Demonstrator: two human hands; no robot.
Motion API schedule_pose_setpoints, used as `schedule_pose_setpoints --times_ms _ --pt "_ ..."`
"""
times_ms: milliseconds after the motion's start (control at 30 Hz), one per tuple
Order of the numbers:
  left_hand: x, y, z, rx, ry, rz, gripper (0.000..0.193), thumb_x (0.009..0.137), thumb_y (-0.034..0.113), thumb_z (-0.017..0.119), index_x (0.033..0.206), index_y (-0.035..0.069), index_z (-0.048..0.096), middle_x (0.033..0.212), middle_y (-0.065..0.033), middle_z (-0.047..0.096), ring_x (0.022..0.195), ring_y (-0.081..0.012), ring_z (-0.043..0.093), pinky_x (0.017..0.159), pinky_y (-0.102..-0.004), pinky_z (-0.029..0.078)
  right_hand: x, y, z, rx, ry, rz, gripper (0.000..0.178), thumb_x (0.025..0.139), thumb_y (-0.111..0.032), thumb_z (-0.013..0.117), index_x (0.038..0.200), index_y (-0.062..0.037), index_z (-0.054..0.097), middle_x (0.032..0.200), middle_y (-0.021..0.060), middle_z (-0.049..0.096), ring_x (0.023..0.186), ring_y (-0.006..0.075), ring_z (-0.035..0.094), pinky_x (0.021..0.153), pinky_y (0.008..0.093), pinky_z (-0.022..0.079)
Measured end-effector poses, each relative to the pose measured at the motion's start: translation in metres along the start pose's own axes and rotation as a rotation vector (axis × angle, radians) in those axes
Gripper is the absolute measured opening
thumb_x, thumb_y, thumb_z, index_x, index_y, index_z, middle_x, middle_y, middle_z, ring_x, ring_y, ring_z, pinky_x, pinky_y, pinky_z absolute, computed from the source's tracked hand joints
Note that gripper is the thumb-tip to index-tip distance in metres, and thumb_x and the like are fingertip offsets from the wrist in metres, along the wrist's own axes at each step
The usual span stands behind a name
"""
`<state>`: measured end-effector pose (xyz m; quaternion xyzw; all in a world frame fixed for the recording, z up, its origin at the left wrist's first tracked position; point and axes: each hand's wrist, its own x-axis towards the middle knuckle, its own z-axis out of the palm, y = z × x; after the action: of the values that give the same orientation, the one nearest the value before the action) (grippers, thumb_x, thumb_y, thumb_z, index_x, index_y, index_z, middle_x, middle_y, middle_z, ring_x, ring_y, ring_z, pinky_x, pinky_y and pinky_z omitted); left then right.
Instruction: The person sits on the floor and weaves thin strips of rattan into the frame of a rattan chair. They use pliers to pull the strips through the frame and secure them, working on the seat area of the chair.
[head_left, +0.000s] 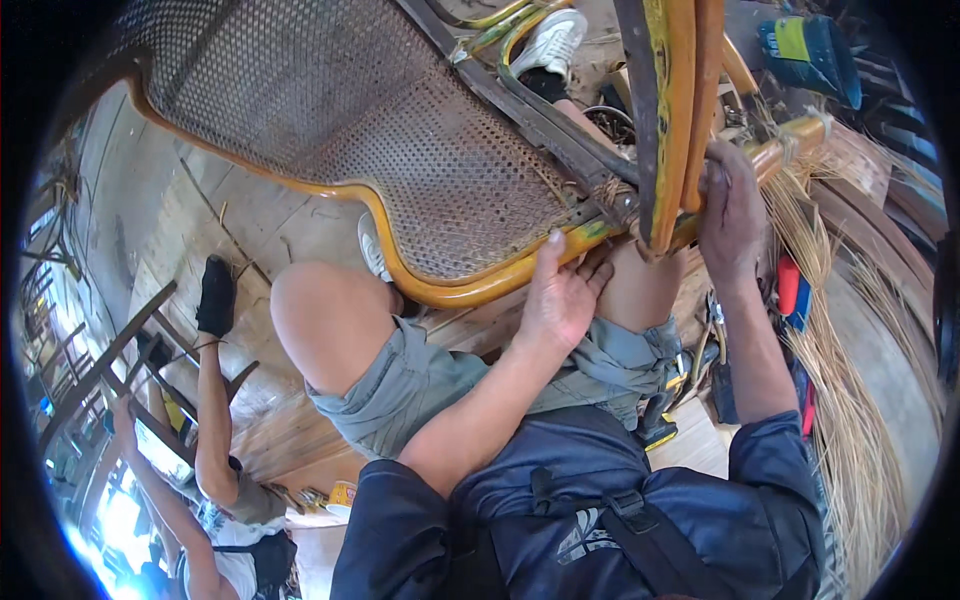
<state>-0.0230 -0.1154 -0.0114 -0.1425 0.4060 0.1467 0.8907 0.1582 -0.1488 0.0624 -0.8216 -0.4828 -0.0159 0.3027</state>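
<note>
A rattan chair frame (455, 296) with yellow lacquered poles and a woven cane panel (330, 110) lies tilted across my knees. My left hand (565, 300) holds its curved lower rim, thumb on top and fingers bent beneath. To the right, my right hand (735, 210) is wrapped round the frame beside the upright poles (672, 110); part of its grip is hidden behind them. Between my hands, a binding of thin strips (612, 195) wraps the joint where dark and yellow poles meet.
Long loose cane strands (840, 400) hang at my right. A dark teal container (810, 55) is at the upper right, with red-handled tools (788, 285) nearer. Another person (240, 500) sits at lower left by a wooden frame (110, 365). A white shoe (550, 42) shows beyond the chair.
</note>
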Motion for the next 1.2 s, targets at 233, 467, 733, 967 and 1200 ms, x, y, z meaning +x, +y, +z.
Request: schedule_pose_setpoints --times_ms 233,467,733,967,1200 --pt "-0.015 0.033 -0.018 -0.168 0.094 0.071 0.058 0.077 0.037 0.067 0.120 0.007 0.043 0.121 -0.0090 0.046 0.118 -0.0268 0.038 0.105 -0.0439 0.028 -0.033 -0.023 0.038 0.157 0.113 0.066 0.018 0.090 0.000 0.046 0.106 0.0015 0.055 0.095 0.0142 0.058 0.076 0.0205 0.057 0.069 0.0296 0.047" --pt "-0.010 0.034 -0.011 -0.164 0.033 0.034 0.050 0.080 0.037 0.066 0.118 0.010 0.047 0.118 -0.0052 0.051 0.111 -0.0231 0.044 0.100 -0.0419 0.035 -0.023 -0.030 0.042 0.243 0.188 0.117 0.020 0.093 -0.002 0.044 0.110 0.0002 0.054 0.100 0.0113 0.056 0.067 0.0110 0.053 0.061 0.0230 0.046" --pt "-0.004 0.035 -0.020 -0.140 0.011 0.046 0.039 0.078 0.020 0.068 0.111 0.008 0.051 0.111 -0.0067 0.057 0.106 -0.0227 0.049 0.103 -0.0426 0.032 -0.022 -0.037 0.042 0.184 0.201 0.195 0.020 0.093 -0.005 0.044 0.110 0.0000 0.055 0.102 0.0102 0.057 0.069 0.0102 0.054 0.062 0.0232 0.047" --pt "-0.004 0.036 -0.027 -0.057 -0.040 0.079 0.042 0.075 0.020 0.070 0.111 0.008 0.052 0.112 -0.0068 0.056 0.107 -0.0228 0.048 0.103 -0.0423 0.031 -0.019 -0.037 0.034 0.223 0.224 0.199 0.023 0.094 -0.010 0.044 0.113 0.0012 0.053 0.101 0.0099 0.058 0.076 0.0124 0.056 0.070 0.0253 0.046" --pt "-0.005 0.037 -0.032 0.042 -0.048 0.059 0.046 0.074 0.025 0.071 0.112 0.008 0.051 0.111 -0.0061 0.056 0.110 -0.0234 0.047 0.101 -0.0430 0.033 -0.029 -0.024 -0.047 0.500 0.602 0.350 0.024 0.093 -0.015 0.049 0.108 0.0015 0.055 0.089 0.0103 0.062 0.074 0.0126 0.057 0.064 0.0237 0.046"
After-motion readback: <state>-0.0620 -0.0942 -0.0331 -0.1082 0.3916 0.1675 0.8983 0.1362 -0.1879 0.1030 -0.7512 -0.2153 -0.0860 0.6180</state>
